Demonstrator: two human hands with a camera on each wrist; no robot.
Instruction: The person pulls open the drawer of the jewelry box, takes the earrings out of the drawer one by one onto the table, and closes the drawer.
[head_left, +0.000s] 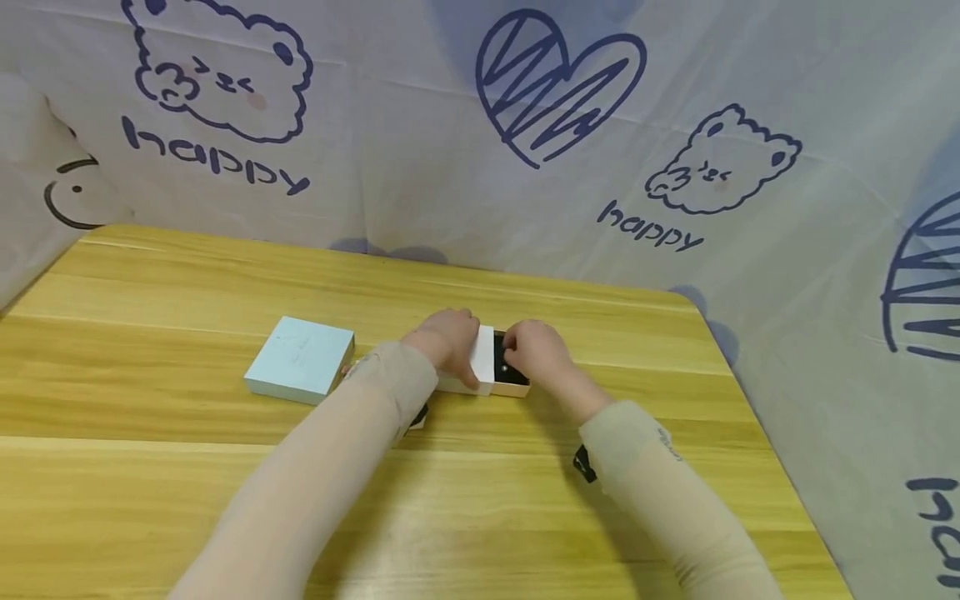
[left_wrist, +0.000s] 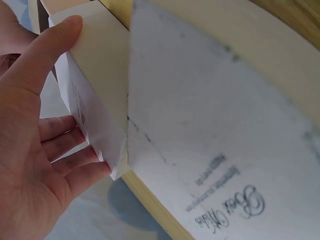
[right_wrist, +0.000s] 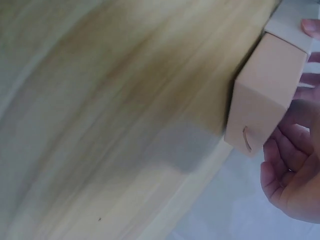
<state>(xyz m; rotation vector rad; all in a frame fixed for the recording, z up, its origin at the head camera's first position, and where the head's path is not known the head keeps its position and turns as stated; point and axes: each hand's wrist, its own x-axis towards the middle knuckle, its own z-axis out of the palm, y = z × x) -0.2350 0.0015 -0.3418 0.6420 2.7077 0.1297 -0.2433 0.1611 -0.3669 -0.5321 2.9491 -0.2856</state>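
Observation:
A small drawer-style jewelry box lies on the table, its white sleeve (head_left: 484,354) partly off a pinkish drawer (head_left: 512,389) lined with a black insert (head_left: 504,368). A small shiny dot shows on the insert. My left hand (head_left: 452,342) grips the white sleeve, thumb on one side and fingers on the opposite side in the left wrist view. My right hand (head_left: 542,354) has curled fingers at the insert; I cannot tell whether they pinch anything. In the right wrist view, a small ribbon loop (right_wrist: 246,139) shows on the drawer's end.
A light blue square box (head_left: 303,357) lies left of my hands. A small black item (head_left: 584,464) shows beside my right sleeve, and another dark-and-tan piece (head_left: 419,417) lies partly under my left forearm. Close to the left wrist camera is a white printed surface (left_wrist: 210,120).

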